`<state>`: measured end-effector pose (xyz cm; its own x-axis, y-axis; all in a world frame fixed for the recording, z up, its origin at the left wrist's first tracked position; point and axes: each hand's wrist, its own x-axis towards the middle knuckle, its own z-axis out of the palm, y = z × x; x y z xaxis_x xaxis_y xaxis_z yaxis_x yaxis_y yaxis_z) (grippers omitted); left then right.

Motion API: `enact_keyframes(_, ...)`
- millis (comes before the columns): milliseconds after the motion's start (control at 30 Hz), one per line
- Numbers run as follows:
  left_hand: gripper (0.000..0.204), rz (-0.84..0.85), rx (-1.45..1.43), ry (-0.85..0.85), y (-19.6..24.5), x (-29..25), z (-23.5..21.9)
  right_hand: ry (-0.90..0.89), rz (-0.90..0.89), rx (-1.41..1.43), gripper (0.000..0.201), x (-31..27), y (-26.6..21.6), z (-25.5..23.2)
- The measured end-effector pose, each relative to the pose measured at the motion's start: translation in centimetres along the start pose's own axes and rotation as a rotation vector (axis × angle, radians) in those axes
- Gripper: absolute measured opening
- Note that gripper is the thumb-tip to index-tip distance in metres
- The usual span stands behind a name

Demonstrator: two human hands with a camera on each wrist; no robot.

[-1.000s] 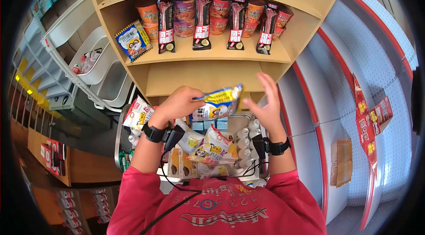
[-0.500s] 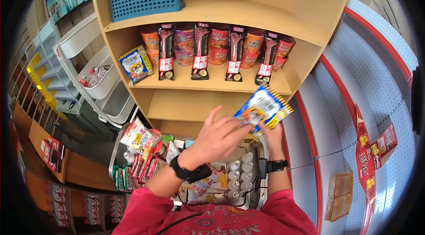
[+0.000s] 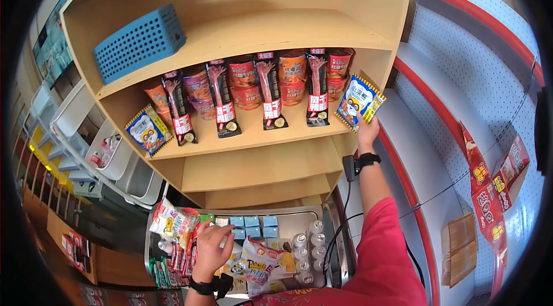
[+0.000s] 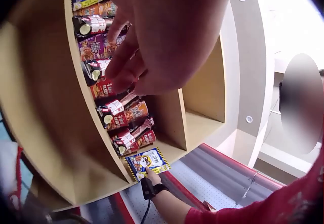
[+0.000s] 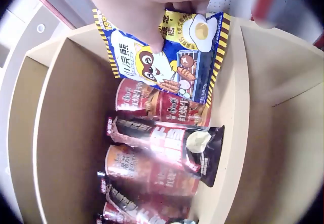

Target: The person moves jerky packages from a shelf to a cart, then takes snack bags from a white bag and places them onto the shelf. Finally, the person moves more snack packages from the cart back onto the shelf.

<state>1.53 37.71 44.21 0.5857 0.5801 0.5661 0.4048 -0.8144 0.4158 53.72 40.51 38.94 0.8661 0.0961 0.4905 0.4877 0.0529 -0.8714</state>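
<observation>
My right hand [image 3: 368,132] pinches a blue and yellow snack bag [image 3: 358,102] at the right end of the middle shelf; in the right wrist view the thumb lies over the front of the bag [image 5: 157,62], beside red noodle cups [image 5: 169,105]. My left hand [image 3: 212,251] holds nothing, its fingers loosely bent above the cart's packets. The left wrist view shows the left hand [image 4: 157,36] large and close. Black sausage packs [image 3: 269,95] stand before stacked cups [image 3: 243,84]. A similar blue bag [image 3: 148,131] leans at the left end.
A blue perforated basket [image 3: 140,42] sits on the upper shelf. Below, a cart [image 3: 337,237] carries white-capped bottles [image 3: 301,253], blue boxes [image 3: 252,226] and snack bags [image 3: 259,265]. White pegboard shelving [image 3: 429,84] is at the right, a white tiered rack [image 3: 129,176] at the left.
The bag has gone from both hands to my right hand alone, up to the shelf's right end. My left hand has let go and dropped over the cart. The head view has shifted.
</observation>
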Motion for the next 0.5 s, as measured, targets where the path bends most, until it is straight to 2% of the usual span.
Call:
enact_keyframes(233,0.011,-0.089,0.010,-0.039,-0.8,0.2,0.9,-0.028,0.005,-0.078,0.036,1.7,3.3,2.6)
enact_keyframes(333,0.011,-0.100,-0.006,-0.057,-1.1,0.0,1.8,-0.017,0.009,-0.045,0.035,1.8,2.8,3.0)
enact_keyframes(500,0.013,-0.083,-0.034,-0.069,-1.3,-0.2,2.7,-0.013,0.034,-0.256,0.036,1.6,1.8,2.8)
